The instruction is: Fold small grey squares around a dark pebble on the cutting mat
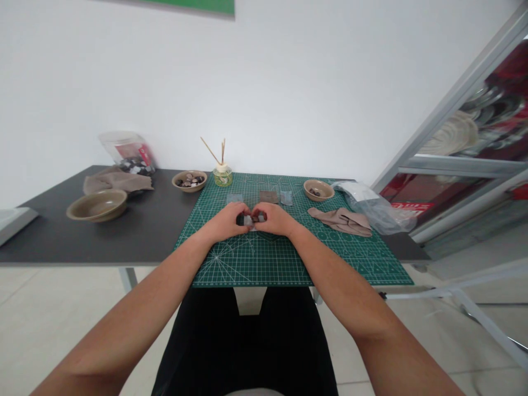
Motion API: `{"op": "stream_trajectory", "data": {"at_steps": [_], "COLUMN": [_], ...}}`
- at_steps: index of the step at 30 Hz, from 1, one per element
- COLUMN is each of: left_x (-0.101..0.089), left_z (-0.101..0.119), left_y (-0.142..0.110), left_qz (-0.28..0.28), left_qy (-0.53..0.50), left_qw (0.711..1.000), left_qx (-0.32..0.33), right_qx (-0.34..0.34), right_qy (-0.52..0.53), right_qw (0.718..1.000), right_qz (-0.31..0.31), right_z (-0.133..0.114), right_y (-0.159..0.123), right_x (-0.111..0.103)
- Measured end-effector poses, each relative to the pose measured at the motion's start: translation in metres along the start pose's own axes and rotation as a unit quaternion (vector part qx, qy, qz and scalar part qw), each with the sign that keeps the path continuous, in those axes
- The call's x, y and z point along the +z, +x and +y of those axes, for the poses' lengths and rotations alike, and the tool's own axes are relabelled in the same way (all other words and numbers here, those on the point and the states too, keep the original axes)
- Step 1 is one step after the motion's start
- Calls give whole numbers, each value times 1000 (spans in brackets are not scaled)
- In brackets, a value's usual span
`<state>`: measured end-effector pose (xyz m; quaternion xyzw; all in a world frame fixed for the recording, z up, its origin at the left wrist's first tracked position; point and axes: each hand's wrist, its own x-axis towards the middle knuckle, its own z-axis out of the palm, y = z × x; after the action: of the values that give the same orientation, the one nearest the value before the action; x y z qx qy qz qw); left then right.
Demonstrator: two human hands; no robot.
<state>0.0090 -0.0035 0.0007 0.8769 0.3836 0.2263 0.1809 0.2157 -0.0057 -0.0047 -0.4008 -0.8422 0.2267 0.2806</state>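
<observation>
The person's left hand (226, 222) and right hand (275, 219) are bare, as are the left forearm (157, 289) and right forearm (336, 278), both slim at the wrist and broader toward the near side. Plain black trousers (247, 352) cover both thighs, the cloth too dark to show its seams. Nearest, in the middle, a rounded strip of pale grey clothing (254, 392) shows.

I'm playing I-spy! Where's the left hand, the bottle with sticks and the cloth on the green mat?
Left hand (229, 221): head view, back of the hand.
Bottle with sticks (223, 177): head view, its body.
Cloth (343, 221): head view, middle folds.
</observation>
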Motion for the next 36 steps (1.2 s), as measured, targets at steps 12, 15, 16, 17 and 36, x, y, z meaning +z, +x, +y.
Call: {"op": "stream_trajectory", "data": {"at_steps": [12, 15, 16, 17, 36], "left_x": [2, 3, 4, 4, 2], "left_z": [-5, -7, -8, -8, -6], "left_y": [3, 3, 3, 3, 2], "left_qz": [-25, -31, -31, -31, -30], "left_qy": [24, 28, 28, 28, 5], "left_qw": [999, 999, 999, 999, 999], "left_qx": [20, 17, 16, 14, 10], "right_qx": [-19, -6, 0, 7, 35], "right_qy": [-26, -23, -21, -20, -6], "right_qw": [999, 1000, 1000, 1000, 999], "right_qz": [13, 9, 6, 3, -21], "right_z": [2, 1, 1, 0, -1], "right_y": [1, 1, 0, 0, -1], "right_x": [2, 1, 0, -1, -6]}}
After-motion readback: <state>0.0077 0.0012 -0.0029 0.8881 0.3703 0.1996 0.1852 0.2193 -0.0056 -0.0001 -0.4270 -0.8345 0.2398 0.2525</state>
